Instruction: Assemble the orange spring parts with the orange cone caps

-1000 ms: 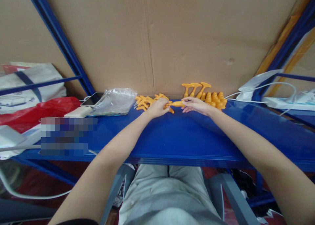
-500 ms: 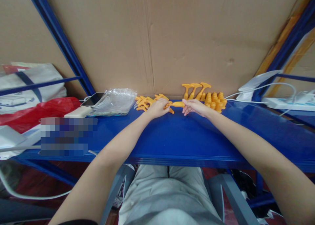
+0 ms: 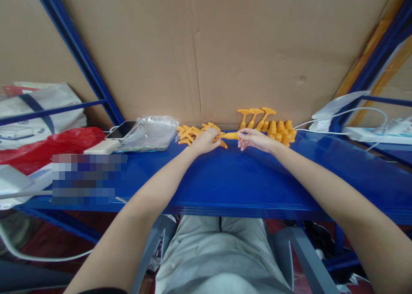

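Between my two hands an orange-yellow plastic T-shaped piece lies sideways just above the blue table. My left hand is closed round its crosspiece end, which my fingers partly cover. The fingers of my right hand pinch the handle end. Beside my left hand is a heap of curved orange-yellow pieces. Behind my right hand, several T-shaped pieces stand upright with their crosspieces on top. Several short orange-yellow handle parts stand in a cluster to the right of them.
The blue tabletop runs across in front of a cardboard wall. At left lie a clear plastic bag, a phone, a white block and a red bag. A white power strip with cables is at right.
My right hand has shifted very slightly left along the handle end. My left hand keeps its grip in the same place.
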`<act>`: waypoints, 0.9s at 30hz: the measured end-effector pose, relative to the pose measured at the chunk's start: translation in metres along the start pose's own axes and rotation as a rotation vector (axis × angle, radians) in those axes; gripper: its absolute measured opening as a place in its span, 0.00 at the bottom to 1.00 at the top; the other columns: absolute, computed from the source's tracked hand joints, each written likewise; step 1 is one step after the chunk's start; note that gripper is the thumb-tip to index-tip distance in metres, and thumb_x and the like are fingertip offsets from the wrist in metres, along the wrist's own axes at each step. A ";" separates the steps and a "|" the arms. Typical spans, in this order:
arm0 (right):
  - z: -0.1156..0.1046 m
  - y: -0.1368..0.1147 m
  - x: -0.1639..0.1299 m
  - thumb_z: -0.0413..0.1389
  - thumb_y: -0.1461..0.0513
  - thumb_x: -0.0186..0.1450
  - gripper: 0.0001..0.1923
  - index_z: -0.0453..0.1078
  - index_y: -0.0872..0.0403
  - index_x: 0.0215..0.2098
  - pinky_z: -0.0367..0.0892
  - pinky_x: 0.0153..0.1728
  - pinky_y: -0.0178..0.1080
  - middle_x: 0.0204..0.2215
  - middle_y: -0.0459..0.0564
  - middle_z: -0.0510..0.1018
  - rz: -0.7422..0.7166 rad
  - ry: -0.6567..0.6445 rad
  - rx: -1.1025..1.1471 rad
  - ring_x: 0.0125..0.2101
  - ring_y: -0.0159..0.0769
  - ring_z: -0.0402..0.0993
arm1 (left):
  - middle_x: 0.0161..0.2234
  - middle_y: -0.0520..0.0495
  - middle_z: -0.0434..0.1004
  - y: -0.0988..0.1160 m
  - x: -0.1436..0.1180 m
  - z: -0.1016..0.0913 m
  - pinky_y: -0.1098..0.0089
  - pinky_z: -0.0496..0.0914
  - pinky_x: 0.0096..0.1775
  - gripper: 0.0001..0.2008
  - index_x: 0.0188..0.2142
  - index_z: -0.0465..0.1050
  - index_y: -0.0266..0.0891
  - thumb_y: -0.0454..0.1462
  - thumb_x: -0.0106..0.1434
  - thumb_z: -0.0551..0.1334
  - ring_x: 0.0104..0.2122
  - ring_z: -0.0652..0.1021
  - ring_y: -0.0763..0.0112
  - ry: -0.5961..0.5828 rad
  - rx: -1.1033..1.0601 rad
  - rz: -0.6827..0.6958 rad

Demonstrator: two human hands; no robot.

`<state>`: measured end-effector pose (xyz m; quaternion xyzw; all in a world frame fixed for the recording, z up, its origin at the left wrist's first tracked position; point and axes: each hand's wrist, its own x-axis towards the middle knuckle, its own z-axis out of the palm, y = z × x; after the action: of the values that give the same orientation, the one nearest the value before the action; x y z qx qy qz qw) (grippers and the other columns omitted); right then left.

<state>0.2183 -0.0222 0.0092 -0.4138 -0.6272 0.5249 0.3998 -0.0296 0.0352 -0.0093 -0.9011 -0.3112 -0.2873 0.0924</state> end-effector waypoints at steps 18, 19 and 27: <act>0.010 -0.007 -0.001 0.54 0.56 0.76 0.16 0.67 0.54 0.32 0.69 0.23 0.29 0.21 0.49 0.79 0.078 0.154 -0.049 0.19 0.29 0.75 | 0.44 0.43 0.82 -0.001 -0.001 0.001 0.57 0.75 0.50 0.09 0.42 0.74 0.40 0.33 0.62 0.61 0.45 0.81 0.59 0.044 -0.118 -0.017; 0.011 -0.008 -0.002 0.54 0.56 0.76 0.16 0.67 0.55 0.32 0.69 0.23 0.29 0.22 0.49 0.80 0.081 0.170 -0.052 0.19 0.29 0.75 | 0.45 0.43 0.82 -0.001 -0.001 0.001 0.57 0.75 0.50 0.09 0.43 0.73 0.40 0.34 0.62 0.61 0.45 0.80 0.59 0.047 -0.121 -0.022; 0.004 -0.002 0.000 0.58 0.58 0.74 0.07 0.68 0.52 0.45 0.71 0.26 0.30 0.31 0.48 0.84 -0.017 0.162 -0.078 0.23 0.29 0.78 | 0.44 0.41 0.80 -0.002 -0.001 0.005 0.57 0.75 0.50 0.07 0.44 0.71 0.39 0.35 0.66 0.59 0.46 0.80 0.58 0.056 -0.120 -0.006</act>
<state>0.2144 -0.0234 0.0110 -0.4646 -0.6163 0.4616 0.4373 -0.0294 0.0381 -0.0139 -0.8957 -0.2935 -0.3308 0.0458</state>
